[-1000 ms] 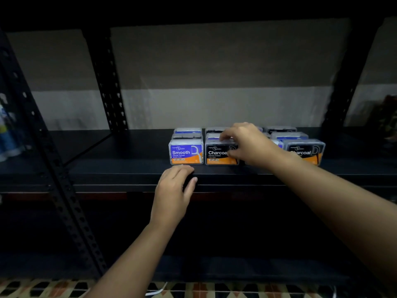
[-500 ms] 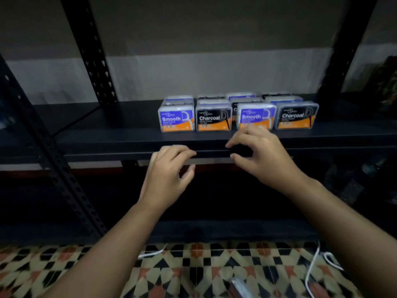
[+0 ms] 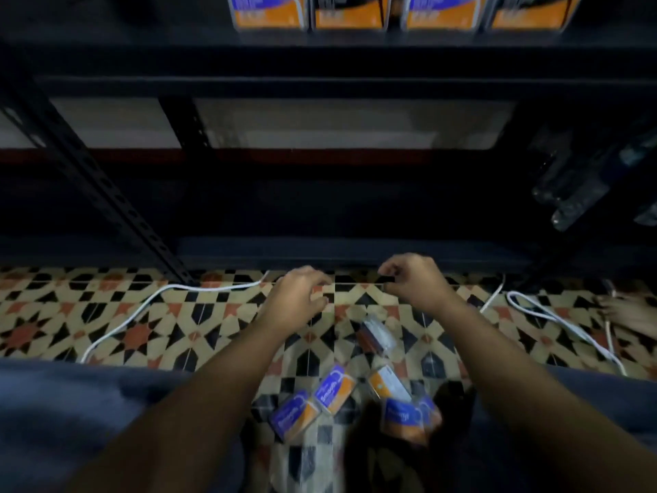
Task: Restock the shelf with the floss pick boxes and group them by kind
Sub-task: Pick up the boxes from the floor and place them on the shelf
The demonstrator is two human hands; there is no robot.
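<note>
Several floss pick boxes lie loose on the tiled floor between my forearms: a blue-and-orange one (image 3: pixel 294 414), another beside it (image 3: pixel 334 388), an orange-ended one (image 3: pixel 388 386), a blue one (image 3: pixel 409 419) and a clear one seen edge-on (image 3: pixel 376 336). A row of boxes (image 3: pixel 355 12) stands at the shelf's front edge (image 3: pixel 320 62), only their orange bottoms showing. My left hand (image 3: pixel 297 297) hovers above the floor with curled fingers and holds nothing. My right hand (image 3: pixel 412 281) hovers beside it, fingers loosely curled, also with nothing in it.
A white cable (image 3: pixel 156 297) snakes over the patterned floor at left, another (image 3: pixel 554 318) at right. A black perforated upright (image 3: pixel 103 193) slants down at left. Clear bottles (image 3: pixel 583 193) lie on the lower right shelf. My blue-clad knees (image 3: pixel 71 421) frame the boxes.
My view has tipped down from the shelf to the floor. Both hands have left the shelf edge and dropped toward the floor, where the loose boxes have come into sight.
</note>
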